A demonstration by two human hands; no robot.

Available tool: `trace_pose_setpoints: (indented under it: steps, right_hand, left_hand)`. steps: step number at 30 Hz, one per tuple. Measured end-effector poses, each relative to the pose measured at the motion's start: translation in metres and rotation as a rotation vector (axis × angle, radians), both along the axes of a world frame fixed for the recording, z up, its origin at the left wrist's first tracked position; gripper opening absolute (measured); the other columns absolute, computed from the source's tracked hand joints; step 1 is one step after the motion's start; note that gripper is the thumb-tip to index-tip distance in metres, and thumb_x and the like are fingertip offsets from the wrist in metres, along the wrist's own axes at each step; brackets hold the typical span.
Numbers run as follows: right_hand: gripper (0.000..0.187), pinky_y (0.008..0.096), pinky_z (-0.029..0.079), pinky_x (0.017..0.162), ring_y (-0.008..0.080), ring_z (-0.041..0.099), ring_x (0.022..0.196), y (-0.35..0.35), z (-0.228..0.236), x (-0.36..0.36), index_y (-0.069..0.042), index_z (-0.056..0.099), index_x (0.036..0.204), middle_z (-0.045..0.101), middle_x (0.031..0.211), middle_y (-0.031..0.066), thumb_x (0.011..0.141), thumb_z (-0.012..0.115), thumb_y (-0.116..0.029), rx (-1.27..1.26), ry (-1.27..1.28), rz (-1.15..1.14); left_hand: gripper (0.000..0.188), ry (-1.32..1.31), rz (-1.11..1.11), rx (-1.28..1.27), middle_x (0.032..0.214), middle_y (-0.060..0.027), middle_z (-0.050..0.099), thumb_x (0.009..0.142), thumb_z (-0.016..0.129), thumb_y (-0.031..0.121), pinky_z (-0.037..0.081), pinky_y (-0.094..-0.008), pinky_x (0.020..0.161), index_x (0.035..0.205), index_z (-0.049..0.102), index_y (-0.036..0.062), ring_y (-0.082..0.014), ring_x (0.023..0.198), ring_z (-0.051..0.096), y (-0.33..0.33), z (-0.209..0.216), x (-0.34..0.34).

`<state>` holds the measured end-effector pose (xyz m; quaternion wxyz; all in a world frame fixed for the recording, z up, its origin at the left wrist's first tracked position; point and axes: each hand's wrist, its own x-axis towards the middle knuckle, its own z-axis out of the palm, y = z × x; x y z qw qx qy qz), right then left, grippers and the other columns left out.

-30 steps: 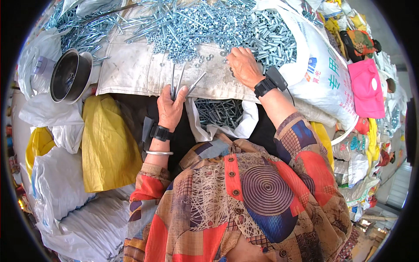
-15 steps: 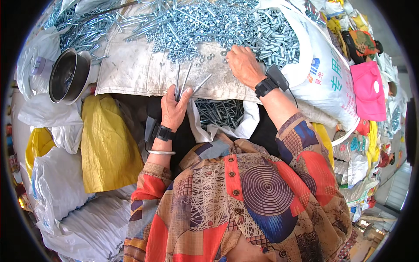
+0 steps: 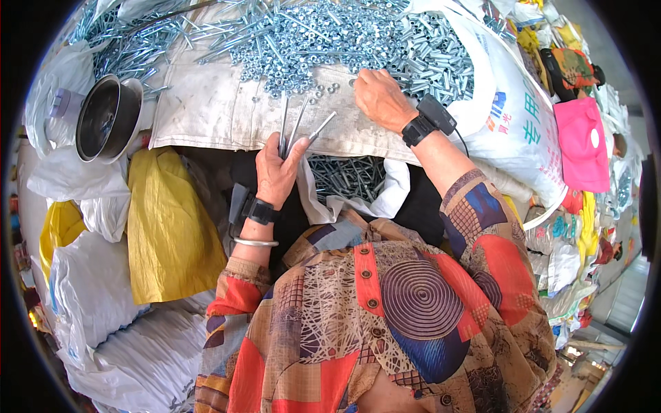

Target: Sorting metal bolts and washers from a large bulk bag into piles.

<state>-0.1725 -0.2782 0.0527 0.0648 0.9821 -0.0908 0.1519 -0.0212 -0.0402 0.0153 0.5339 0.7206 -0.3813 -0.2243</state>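
The three long bolts [image 3: 297, 127] fan apart above the left hand [image 3: 277, 173], gripped only at their lower ends, so to my eye one could easily slide out of that loose bundle and drop into the open white bag of bolts [image 3: 348, 180] just beside the wrist, or roll off the cloth's edge. That hand is curled shut around them, thumb pressed across. Farther out, the right hand [image 3: 380, 98] lies palm down on the dirty white cloth [image 3: 213, 113] over the bench, fingers bent and tips in the scattered nuts [image 3: 323, 88]; whether it pinches one I cannot tell. A careless sweep there might push loose nuts toward the heap of nuts and bolts [image 3: 330, 34] beyond.
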Motion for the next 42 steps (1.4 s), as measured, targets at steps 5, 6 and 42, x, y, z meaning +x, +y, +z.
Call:
trace_pose_setpoints:
  steps: [5,6,42]
  right_hand:
    - [0.011,0.0417,0.046,0.073,0.0307,0.059,0.079,-0.001,-0.007,0.001,-0.002,0.059,0.084,0.057,0.086,0.0130,0.085,0.062,-0.013,0.323,-0.260,-0.137]
    - [0.011,0.0417,0.046,0.073,0.0307,0.059,0.079,0.003,-0.004,0.001,-0.002,0.059,0.084,0.057,0.086,0.0130,0.085,0.062,-0.013,0.325,-0.257,-0.134]
    - [0.010,0.0425,0.046,0.079,0.0325,0.058,0.085,-0.001,0.013,0.011,-0.005,0.064,0.095,0.060,0.088,0.0119,0.089,0.060,-0.011,0.338,-0.367,-0.152]
  left_hand:
    - [0.049,0.003,0.013,-0.010,0.060,-0.0097,0.051,0.083,0.079,0.039,0.041,-0.0350,0.052,0.077,0.050,0.0000,-0.0185,0.055,0.041,-0.017,0.015,-0.013]
    - [0.050,-0.020,0.016,-0.007,0.060,-0.0094,0.052,0.082,0.080,0.039,0.041,-0.0351,0.052,0.076,0.049,0.0002,-0.0182,0.055,0.042,-0.019,0.016,-0.015]
    - [0.044,0.167,0.037,-0.061,0.057,-0.0066,0.050,0.090,0.073,0.034,0.039,-0.0343,0.049,0.074,0.053,-0.0012,-0.0127,0.053,0.041,-0.031,0.005,-0.020]
